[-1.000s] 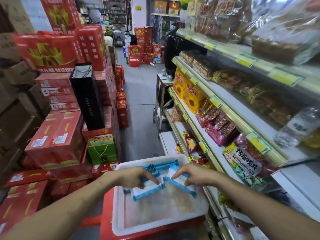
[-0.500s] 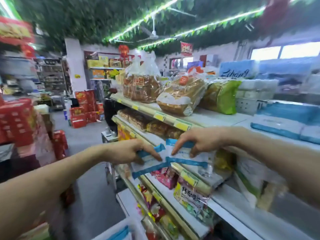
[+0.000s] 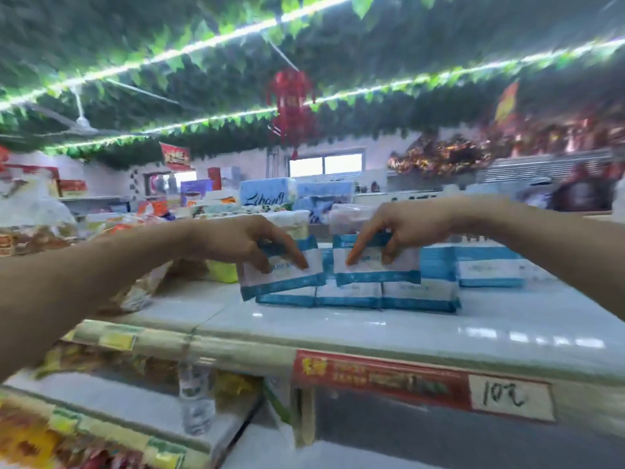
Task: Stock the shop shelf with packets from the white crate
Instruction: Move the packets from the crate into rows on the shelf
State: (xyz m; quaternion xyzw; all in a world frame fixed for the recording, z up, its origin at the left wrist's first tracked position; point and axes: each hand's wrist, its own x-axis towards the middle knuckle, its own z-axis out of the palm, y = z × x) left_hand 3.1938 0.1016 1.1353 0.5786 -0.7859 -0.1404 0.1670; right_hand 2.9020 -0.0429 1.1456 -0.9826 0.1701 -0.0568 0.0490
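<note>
both packets now up over shelf [image 3: 338, 330]; left hand [image 3: 243, 243] grips packet [image 3: 280, 275], right hand [image 3: 402, 228] another [image 3: 375, 269]; i judge placing unfinished.

Bright shop; ceiling light strips [image 3: 209, 42] glow, window [image 3: 324, 165] blown out. Heavy motion blur, wide-angle bending at edges.

Shop interior: tiered retail shelf [image 3: 389, 333] with price-tag strips, red promo label [image 3: 378, 377] with handwritten price, stacked packets [image 3: 355, 296], bagged snacks [image 3: 30, 231], hanging red lantern [image 3: 291, 103], leaf-garland ceiling lights.
</note>
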